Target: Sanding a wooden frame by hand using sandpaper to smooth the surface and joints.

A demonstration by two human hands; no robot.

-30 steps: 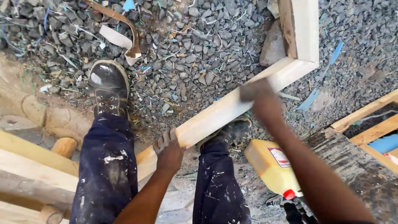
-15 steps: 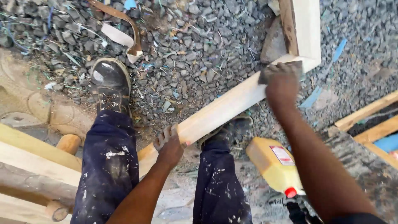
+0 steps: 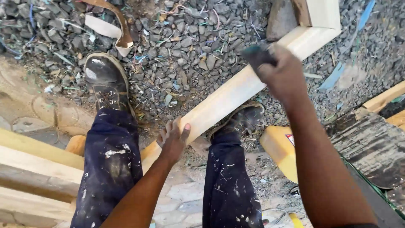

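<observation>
A pale wooden beam [image 3: 228, 99] runs diagonally between my legs and meets a second board [image 3: 322, 14] at a corner at the top right. My left hand [image 3: 173, 141] rests on the beam's lower end, fingers spread over its edge. My right hand [image 3: 284, 74] is closed around a small dark pad [image 3: 256, 55], pressed against the beam's top face a little below the corner. My boots [image 3: 103, 82] stand on either side of the beam.
Grey gravel [image 3: 190, 46] with scraps covers the ground. A curled strap [image 3: 114, 29] lies at the top left. Stacked timber [image 3: 33, 164] sits at the left. A yellow canister [image 3: 280, 150] and a dark weathered plank [image 3: 371, 145] are at the right.
My right hand with the dark pad has slid up along the beam toward the corner joint. My left hand has kept its place on the beam's lower end.
</observation>
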